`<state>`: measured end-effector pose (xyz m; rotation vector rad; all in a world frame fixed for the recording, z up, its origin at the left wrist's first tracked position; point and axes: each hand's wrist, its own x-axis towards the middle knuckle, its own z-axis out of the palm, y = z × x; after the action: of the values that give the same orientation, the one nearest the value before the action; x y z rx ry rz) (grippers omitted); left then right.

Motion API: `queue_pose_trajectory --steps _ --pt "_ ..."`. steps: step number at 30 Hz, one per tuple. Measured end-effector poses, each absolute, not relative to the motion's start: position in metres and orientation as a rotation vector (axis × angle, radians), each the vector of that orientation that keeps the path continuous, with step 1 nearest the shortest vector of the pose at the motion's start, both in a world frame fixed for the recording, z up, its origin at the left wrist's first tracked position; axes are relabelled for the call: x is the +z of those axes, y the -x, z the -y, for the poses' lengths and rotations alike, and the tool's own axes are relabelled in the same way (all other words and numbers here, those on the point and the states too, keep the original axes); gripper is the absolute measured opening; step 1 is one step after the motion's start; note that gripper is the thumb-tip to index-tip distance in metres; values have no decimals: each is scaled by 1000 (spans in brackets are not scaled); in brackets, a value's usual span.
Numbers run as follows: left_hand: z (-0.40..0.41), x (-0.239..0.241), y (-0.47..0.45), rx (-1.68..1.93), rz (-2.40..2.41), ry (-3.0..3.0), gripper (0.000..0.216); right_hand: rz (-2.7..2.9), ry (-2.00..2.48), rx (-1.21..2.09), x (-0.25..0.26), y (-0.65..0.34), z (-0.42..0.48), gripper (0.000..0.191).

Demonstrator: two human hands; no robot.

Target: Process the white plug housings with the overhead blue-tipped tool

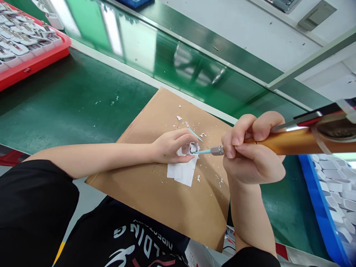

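Observation:
My left hand (174, 146) is closed around a small white hollow plastic housing (194, 148), its opening facing right. My right hand (253, 148) grips a gold-coloured cylindrical power tool (297, 140) with a dark lever along its top. From the tool's hexagonal metal collet (217, 150), a thin light-blue rod reaches to the housing's opening; its very end is hard to make out. A second light-blue stick (195, 134) lies just beyond my left fingers. Beneath the housing are white paper pieces (183, 173) on a brown cardboard sheet (161, 193).
White shavings (179, 118) are scattered over the cardboard. A red tray (62, 46) of white parts with metal pieces stands at the far left. On the right, a blue bin (313, 196) holds several white housings. A pale ledge (116, 66) runs behind the green bench (83, 104).

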<state>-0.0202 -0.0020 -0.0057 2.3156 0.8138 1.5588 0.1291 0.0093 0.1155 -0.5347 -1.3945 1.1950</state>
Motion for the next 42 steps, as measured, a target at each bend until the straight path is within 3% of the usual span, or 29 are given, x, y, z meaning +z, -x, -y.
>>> queue_pose_trajectory --steps 21,27,34,38,42 --pt "-14 -8 31 1304 -1186 -2185 30 1340 575 1103 117 -124 -9 21" --pt "-109 5 48 1308 -1545 -1758 37 1321 488 1183 114 -124 -5 24" --pt "-215 -7 81 1154 -1921 -1742 48 1286 475 1285 115 -122 -1 22" --pt "-188 -6 92 1208 -1977 -1767 72 1255 500 1330 115 -122 -2 20" --pt "-106 -5 82 1389 -1640 -1959 51 1249 525 1334 115 -123 -7 18"
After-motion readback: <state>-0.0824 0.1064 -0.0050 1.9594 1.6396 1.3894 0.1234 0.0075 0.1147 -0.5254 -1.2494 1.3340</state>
